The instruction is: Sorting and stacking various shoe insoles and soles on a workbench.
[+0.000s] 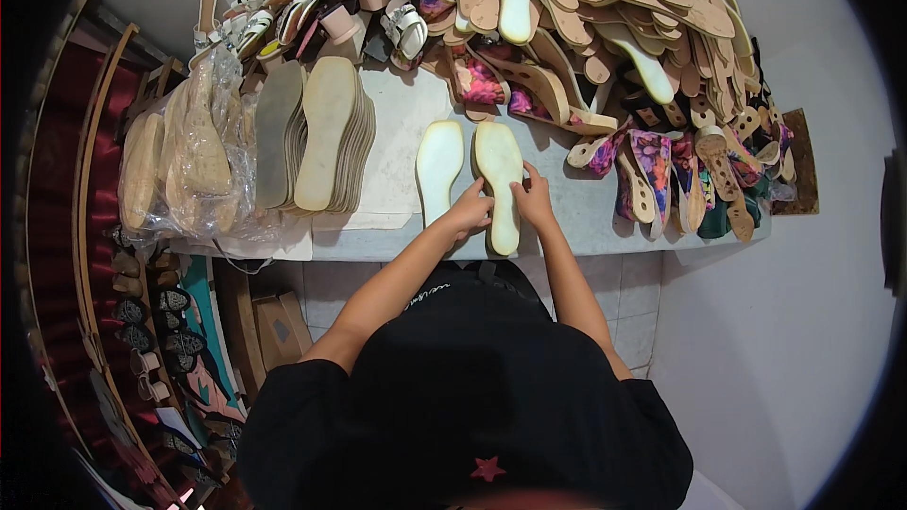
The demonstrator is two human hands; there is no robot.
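A cream-coloured shoe insole (pixel 498 170) lies upright in front of me on the table, its heel end toward me. My left hand (pixel 470 210) grips its left edge, with the fingers curled against the narrow middle. On the opposite edge my right hand (pixel 533 196) holds it between thumb and fingers. Just left of it is a whiter insole (pixel 439 165), its lower end partly hidden by my left hand and forearm. Further left stand two stacks of insoles, one topped by a cream insole (pixel 327 132) and the other by a grey insole (pixel 281 137).
A big heap of tan insoles (pixel 652 0) covers the far right. Floral wedge heels (pixel 652 170) crowd the right side, and white strappy sandals (pixel 406 28) lie at the back. Plastic-wrapped soles (pixel 194 146) sit at the left end. A shoe rack (pixel 99 255) stands beside the table (pixel 378 241).
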